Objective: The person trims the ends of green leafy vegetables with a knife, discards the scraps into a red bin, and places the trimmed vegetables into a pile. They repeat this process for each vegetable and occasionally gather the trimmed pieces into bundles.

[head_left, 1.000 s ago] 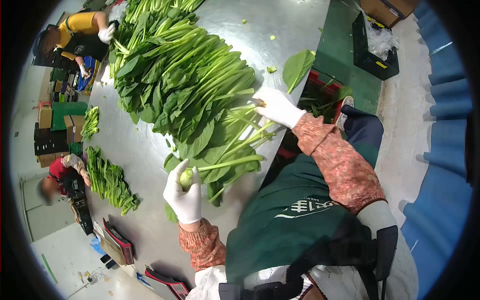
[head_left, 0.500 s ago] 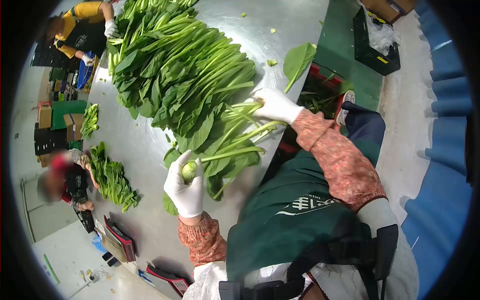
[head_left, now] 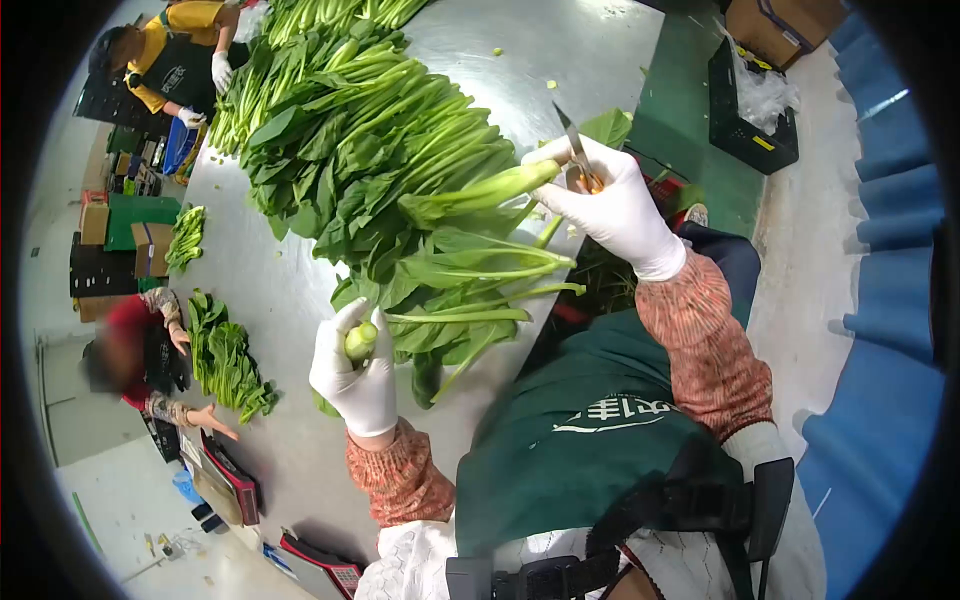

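Observation:
My left hand (head_left: 352,385), in a white glove, is closed around a thick leafy-green stalk (head_left: 361,341), its pale cut end facing up. In my gloved right hand (head_left: 625,215) is a small knife (head_left: 573,135), blade pointing up and away. Thumb and fingers of that hand also pinch the stem end of a leafy green (head_left: 480,195), lifted over the others. Between my hands several loose leafy greens (head_left: 470,275) lie with stems toward me. Just beyond them spreads a big heap of leafy greens (head_left: 380,140) on the metal table (head_left: 500,30).
Across the table one person (head_left: 175,60) in yellow handles greens; another (head_left: 135,350) in red stands by a smaller bunch (head_left: 230,360). Red-framed scales (head_left: 235,480) sit at the near left edge. On the floor to the right is a black crate (head_left: 745,110) holding clear plastic.
My right hand has risen from the greens and moved right, bringing up one stalk; the knife now shows. My left hand shifted slightly left, still holding its stalk. The person in red spread their hands.

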